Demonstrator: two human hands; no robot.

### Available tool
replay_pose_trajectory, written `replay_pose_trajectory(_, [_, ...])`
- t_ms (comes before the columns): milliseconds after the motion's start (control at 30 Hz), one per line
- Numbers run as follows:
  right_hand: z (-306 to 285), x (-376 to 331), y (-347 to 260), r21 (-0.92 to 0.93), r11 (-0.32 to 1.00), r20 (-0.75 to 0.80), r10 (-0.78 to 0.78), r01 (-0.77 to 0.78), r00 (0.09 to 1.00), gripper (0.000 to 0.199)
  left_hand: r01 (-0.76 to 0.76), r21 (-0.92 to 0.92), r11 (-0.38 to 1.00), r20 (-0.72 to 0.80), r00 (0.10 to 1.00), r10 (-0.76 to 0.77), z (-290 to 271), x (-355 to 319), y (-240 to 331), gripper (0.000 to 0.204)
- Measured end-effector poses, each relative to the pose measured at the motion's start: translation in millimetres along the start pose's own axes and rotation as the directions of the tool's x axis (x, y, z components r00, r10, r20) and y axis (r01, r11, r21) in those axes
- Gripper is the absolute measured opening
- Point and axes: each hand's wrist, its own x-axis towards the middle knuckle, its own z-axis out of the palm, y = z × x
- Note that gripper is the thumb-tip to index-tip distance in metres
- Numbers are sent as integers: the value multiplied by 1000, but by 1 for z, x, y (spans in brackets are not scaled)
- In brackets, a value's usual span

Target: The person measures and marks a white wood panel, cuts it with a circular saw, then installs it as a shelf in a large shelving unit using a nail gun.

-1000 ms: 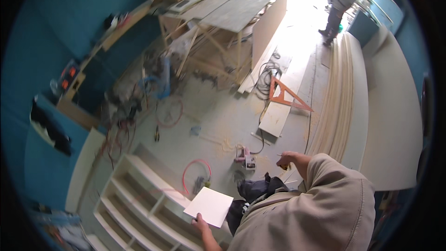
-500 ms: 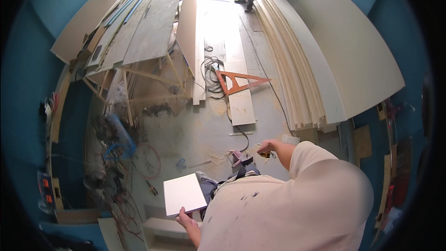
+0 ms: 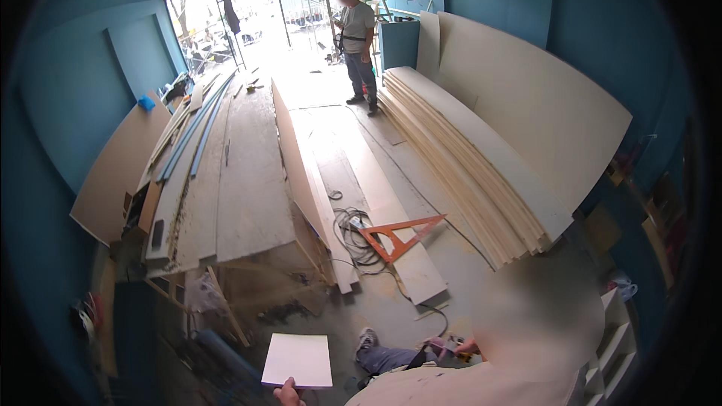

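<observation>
My left hand [image 3: 287, 392] grips the near edge of a square white board [image 3: 298, 359], its thumb on top. The board is held out flat in front of me, to the left of my outstretched leg. My right hand [image 3: 468, 347] shows only in part at the lower right, beside a blurred patch. Its fingers look closed on something small that I cannot make out. A pinkish power tool [image 3: 435, 344] lies on the floor just left of that hand.
An orange triangular square [image 3: 402, 234] and coiled black cable [image 3: 352, 237] lie on long pale boards ahead. Stacked panels [image 3: 466, 173] stand on the right. At left is a bench of grey sheets [image 3: 252, 180]. A person [image 3: 359, 45] stands near the bright opening.
My view has tilted up, bringing the opening and the whole standing person into sight. The white board stays in my left hand. Both hands now sit lower in the picture.
</observation>
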Motion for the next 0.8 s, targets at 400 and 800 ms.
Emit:
replay_pose_trajectory(400, [-98, 24, -269, 343, 903, -314, -148, 257, 938, 61, -506, -432, 747, 648, 402, 647, 132, 269, 88, 34])
replay_pose_trajectory(800, [139, -34, -268, 809, 552, -154, 530, -201, 834, 42, 327, 91, 940, 617, 723, -312, 346, 401, 214, 40])
